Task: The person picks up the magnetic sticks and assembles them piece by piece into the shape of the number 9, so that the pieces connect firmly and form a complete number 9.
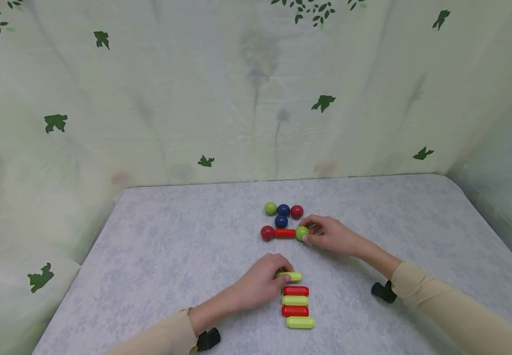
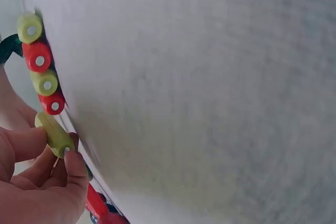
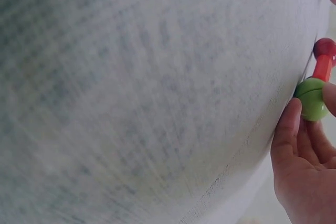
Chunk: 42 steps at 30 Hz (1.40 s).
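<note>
My right hand [image 1: 330, 235] pinches a green ball [image 1: 302, 233] between thumb and fingers. That ball sits at the right end of a red stick [image 1: 285, 233], with a red ball [image 1: 267, 232] at the other end. Nearer to me, my left hand [image 1: 262, 279] holds a yellow-green stick [image 2: 55, 136] between thumb and fingertips; a small pale disc shows on its end in the left wrist view. Just below it on the table lie a red stick [image 1: 296, 291], a yellow-green stick [image 1: 295, 301], another red one and another yellow-green one, lined up in a column.
Behind the joined piece sit a green ball [image 1: 270, 208], two blue balls [image 1: 284, 210] and a dark red ball [image 1: 297, 212]. The grey table [image 1: 171, 236] meets a leaf-patterned cloth [image 1: 220, 98] at its back edge.
</note>
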### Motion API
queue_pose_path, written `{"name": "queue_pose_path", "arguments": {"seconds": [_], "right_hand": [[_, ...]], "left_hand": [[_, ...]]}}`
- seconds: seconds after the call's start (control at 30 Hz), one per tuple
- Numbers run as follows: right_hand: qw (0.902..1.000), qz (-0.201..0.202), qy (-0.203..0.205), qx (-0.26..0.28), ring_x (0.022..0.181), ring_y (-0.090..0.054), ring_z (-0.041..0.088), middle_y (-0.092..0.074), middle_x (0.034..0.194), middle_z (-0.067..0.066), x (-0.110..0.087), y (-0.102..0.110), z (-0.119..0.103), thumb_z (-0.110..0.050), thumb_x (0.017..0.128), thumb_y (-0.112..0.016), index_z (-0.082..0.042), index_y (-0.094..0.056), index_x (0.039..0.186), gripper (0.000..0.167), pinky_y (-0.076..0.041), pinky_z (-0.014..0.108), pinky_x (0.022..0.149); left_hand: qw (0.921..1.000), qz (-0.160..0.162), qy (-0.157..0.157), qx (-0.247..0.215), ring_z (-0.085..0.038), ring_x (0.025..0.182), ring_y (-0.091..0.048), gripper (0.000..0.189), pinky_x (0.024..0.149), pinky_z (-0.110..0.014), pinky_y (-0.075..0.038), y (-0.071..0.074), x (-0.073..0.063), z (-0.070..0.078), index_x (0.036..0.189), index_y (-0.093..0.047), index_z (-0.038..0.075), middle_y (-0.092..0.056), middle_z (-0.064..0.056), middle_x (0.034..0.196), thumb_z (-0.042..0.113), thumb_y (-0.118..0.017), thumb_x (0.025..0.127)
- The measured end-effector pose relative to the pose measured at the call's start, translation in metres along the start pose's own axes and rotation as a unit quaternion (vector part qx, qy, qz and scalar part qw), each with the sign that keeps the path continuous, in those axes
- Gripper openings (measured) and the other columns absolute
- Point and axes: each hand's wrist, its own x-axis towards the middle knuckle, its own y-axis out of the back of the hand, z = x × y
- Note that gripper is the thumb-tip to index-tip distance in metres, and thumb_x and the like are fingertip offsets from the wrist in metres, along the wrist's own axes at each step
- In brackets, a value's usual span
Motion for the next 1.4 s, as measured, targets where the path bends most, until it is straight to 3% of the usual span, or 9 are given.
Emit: {"name": "queue_pose_path", "arguments": {"seconds": [0.17, 0.4, 0.53, 0.63, 0.77, 1.1, 1.4], "right_hand": [[1.0000, -0.001, -0.002, 0.001, 0.097, -0.057, 0.020, -0.063, 0.110, 0.001, 0.000, 0.000, -0.002, -0.018, 0.094, -0.068, -0.010, -0.061, 0.121, 0.030, -0.050, 0.035, 0.083], [1.0000, -0.004, -0.003, 0.002, 0.097, -0.057, 0.021, -0.063, 0.109, 0.002, 0.000, 0.000, -0.002, -0.018, 0.094, -0.067, -0.009, -0.061, 0.122, 0.030, -0.050, 0.035, 0.082], [1.0000, -0.003, -0.004, 0.000, 0.097, -0.057, 0.021, -0.063, 0.109, 0.002, 0.000, 0.000, -0.001, -0.017, 0.094, -0.067, -0.010, -0.061, 0.121, 0.030, -0.051, 0.034, 0.082], [1.0000, -0.003, -0.002, -0.002, 0.098, -0.057, 0.021, -0.063, 0.109, 0.001, 0.000, 0.000, 0.000, -0.017, 0.093, -0.068, -0.010, -0.061, 0.121, 0.029, -0.051, 0.034, 0.082], [0.9999, -0.007, 0.005, -0.008, 0.098, -0.058, 0.021, -0.063, 0.109, 0.001, 0.001, 0.000, 0.000, -0.015, 0.093, -0.067, -0.010, -0.061, 0.121, 0.029, -0.051, 0.035, 0.083], [0.9998, 0.000, -0.022, 0.001, 0.100, -0.058, 0.024, -0.062, 0.113, 0.003, 0.001, 0.006, 0.002, -0.015, 0.093, -0.067, -0.011, -0.061, 0.124, 0.031, -0.054, 0.032, 0.073], [0.9993, 0.008, -0.035, 0.008, 0.095, -0.057, 0.023, -0.062, 0.110, 0.003, 0.001, 0.006, 0.002, -0.016, 0.092, -0.068, -0.010, -0.061, 0.123, 0.032, -0.053, 0.032, 0.072]], "left_hand": [[0.9964, 0.062, 0.033, -0.049, -0.013, 0.087, -0.053, 0.013, 0.078, -0.030, -0.046, 0.007, -0.003, -0.008, 0.109, -0.068, 0.017, -0.061, 0.010, 0.094, 0.018, -0.062, 0.098], [0.9799, 0.139, 0.079, -0.120, -0.015, 0.083, -0.056, 0.020, 0.072, -0.029, -0.049, 0.016, -0.004, -0.017, 0.116, -0.065, 0.008, -0.062, 0.001, 0.094, 0.015, -0.061, 0.098], [0.9617, 0.175, 0.133, -0.164, -0.016, 0.076, -0.056, 0.024, 0.064, -0.028, -0.048, 0.020, -0.003, -0.018, 0.117, -0.063, 0.005, -0.062, -0.003, 0.091, 0.015, -0.063, 0.096], [0.9419, 0.198, 0.171, -0.211, -0.018, 0.070, -0.055, 0.026, 0.061, -0.028, -0.047, 0.023, -0.002, -0.019, 0.118, -0.062, 0.003, -0.063, -0.005, 0.088, 0.015, -0.064, 0.095], [0.9234, 0.208, 0.199, -0.254, -0.018, 0.066, -0.055, 0.027, 0.061, -0.028, -0.047, 0.025, 0.001, -0.022, 0.119, -0.061, 0.001, -0.064, -0.005, 0.085, 0.015, -0.064, 0.095], [0.9169, 0.198, 0.199, -0.284, -0.017, 0.062, -0.057, 0.032, 0.062, -0.028, -0.051, 0.024, 0.007, -0.017, 0.123, -0.058, -0.002, -0.064, -0.009, 0.084, 0.012, -0.065, 0.094], [0.9145, 0.202, 0.195, -0.291, -0.017, 0.065, -0.059, 0.030, 0.062, -0.028, -0.052, 0.022, 0.011, -0.016, 0.120, -0.059, -0.002, -0.064, -0.009, 0.085, 0.008, -0.066, 0.092]]}}
